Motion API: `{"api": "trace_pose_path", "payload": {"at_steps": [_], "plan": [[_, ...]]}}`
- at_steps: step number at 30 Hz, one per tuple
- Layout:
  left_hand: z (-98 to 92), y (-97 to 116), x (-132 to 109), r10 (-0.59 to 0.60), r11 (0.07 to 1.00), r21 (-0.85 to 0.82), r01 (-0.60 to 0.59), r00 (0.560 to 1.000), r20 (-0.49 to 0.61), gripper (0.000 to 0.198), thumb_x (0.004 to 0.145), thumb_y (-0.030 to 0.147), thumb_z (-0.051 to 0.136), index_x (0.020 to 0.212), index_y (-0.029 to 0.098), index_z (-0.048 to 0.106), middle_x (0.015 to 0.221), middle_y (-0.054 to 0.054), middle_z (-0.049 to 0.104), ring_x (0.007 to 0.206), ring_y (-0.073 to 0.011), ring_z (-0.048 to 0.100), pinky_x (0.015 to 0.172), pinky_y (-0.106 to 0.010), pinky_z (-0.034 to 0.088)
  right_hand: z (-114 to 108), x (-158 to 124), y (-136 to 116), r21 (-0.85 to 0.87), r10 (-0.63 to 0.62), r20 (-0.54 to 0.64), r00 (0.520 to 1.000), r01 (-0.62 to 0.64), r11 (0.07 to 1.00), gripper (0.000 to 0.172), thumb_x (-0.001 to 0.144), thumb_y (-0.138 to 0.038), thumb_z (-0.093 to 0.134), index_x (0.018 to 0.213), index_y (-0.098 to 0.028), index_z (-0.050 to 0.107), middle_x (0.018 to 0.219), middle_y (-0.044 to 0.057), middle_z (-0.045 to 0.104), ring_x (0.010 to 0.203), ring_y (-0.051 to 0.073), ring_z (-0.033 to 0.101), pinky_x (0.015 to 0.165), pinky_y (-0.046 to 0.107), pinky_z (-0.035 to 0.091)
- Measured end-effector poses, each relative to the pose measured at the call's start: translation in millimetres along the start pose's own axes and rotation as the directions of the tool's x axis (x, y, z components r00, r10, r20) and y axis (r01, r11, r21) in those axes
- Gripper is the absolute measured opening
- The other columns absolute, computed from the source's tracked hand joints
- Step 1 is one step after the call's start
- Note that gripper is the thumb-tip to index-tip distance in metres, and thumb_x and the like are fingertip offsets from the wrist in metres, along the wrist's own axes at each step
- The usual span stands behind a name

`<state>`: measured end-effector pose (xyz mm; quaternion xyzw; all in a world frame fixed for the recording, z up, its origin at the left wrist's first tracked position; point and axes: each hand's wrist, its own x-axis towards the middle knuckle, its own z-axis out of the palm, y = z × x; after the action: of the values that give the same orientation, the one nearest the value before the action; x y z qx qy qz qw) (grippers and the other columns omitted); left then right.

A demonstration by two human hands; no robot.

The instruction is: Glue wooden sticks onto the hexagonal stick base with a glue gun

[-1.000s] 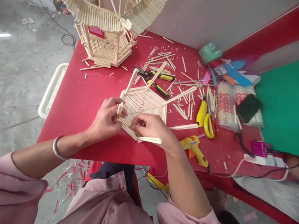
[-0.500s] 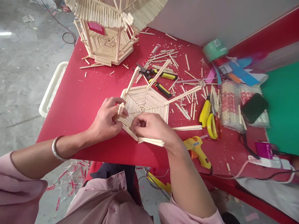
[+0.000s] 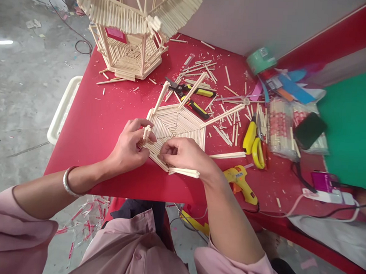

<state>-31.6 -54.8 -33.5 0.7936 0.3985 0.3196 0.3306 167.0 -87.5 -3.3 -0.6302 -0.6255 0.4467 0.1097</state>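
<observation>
Left fingers (image 3: pixel 143 122): still around post (image 3: pixel 147 132) | right fingers (image 3: pixel 169 145): still over stick base (image 3: pixel 188 120)

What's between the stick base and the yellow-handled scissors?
Short loose sticks, scattered on the red tabletop; the head view shows them between the stick base and the scissors.

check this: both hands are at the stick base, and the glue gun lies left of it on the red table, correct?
Wrong side: the head view shows the glue gun lying right of the stick base on the red table. The left hand and right hand are at the base.
</observation>
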Motion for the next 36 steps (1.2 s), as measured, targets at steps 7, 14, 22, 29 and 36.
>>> {"api": "trace_pose_path", "payload": {"at_steps": [7,14,22,29,36], "plan": [[-0.2,-0.4,0.0,0.003,1.000,0.029,-0.003,1.000,0.010,0.031,0.064,-0.001,0.055,0.085,0.019,0.067,0.118,-0.007,0.062,0.106,-0.0237,0.057,0.084,-0.038,0.055,0.5,0.7,1.0,0.008,0.005,0.007,1.000,-0.005,1.000,0.010,0.070,-0.018,0.061,0.071,-0.021,0.071,0.068,-0.002,0.070,0.068,0.012,0.063,0.059,0.021,0.040],[-0.6,-0.2,0.1,-0.003,1.000,0.023,0.002,1.000,0.015,0.032,0.063,-0.001,0.054,0.085,0.020,0.066,0.119,-0.007,0.062,0.107,-0.0238,0.057,0.084,-0.038,0.055,-0.5,0.6,0.7,0.007,0.007,0.014,1.000,-0.007,1.000,0.009,0.071,-0.019,0.062,0.071,-0.022,0.071,0.068,-0.002,0.070,0.068,0.012,0.064,0.059,0.021,0.040],[0.6,-0.2,0.0,-0.014,1.000,-0.006,0.014,1.000,0.002,0.031,0.063,0.000,0.054,0.083,0.020,0.067,0.117,-0.007,0.062,0.106,-0.0235,0.056,0.087,-0.039,0.054,-3.0,0.5,-3.2,-0.009,0.011,0.021,1.000,-0.011,1.000,0.010,0.070,-0.018,0.062,0.070,-0.021,0.071,0.069,-0.001,0.071,0.068,0.012,0.064,0.060,0.021,0.041],[-0.5,0.4,0.4,-0.035,0.999,-0.006,0.035,0.999,0.022,0.029,0.064,0.002,0.055,0.084,0.020,0.067,0.119,-0.007,0.062,0.106,-0.0246,0.057,0.084,-0.039,0.055,-2.6,1.1,-2.1,-0.019,-0.004,0.022,1.000,0.004,1.000,0.013,0.069,-0.016,0.060,0.070,-0.021,0.072,0.070,-0.001,0.072,0.069,0.012,0.064,0.060,0.021,0.041],[-0.9,1.0,0.8,-0.035,0.999,-0.002,0.035,0.999,0.022,0.027,0.065,0.002,0.055,0.083,0.019,0.066,0.118,-0.008,0.062,0.104,-0.0236,0.057,0.083,-0.038,0.055,-3.3,1.0,-3.5,-0.021,0.000,0.017,1.000,0.001,1.000,0.012,0.070,-0.016,0.061,0.070,-0.021,0.072,0.071,-0.001,0.072,0.069,0.012,0.064,0.061,0.021,0.042]]}}
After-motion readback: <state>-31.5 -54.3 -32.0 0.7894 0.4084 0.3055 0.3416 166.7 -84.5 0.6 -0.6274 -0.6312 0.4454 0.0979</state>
